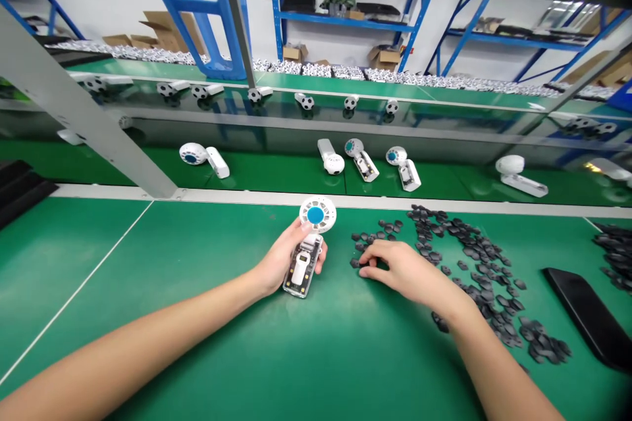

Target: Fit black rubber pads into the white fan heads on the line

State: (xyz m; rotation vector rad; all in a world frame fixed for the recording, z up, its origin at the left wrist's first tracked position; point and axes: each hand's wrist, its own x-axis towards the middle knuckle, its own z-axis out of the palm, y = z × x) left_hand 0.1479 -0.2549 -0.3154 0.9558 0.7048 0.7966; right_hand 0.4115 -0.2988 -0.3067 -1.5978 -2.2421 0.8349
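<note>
My left hand [282, 258] is closed around a small white handheld fan [307, 245]. The fan has a round head with a blue centre and an open body whose inner parts show. It rests on the green mat [148, 276]. My right hand [395, 266] lies palm down just right of it, fingers curled onto the near end of a spread of small black parts [474, 263]. Whether a piece sits under those fingertips is hidden.
Several more white fans [363, 161] lie on the conveyor belt [276, 174] beyond the mat. A grey slanted frame post [79, 112] stands at the left. A black tray [590, 316] lies at the right edge. Blue racks with cartons stand behind.
</note>
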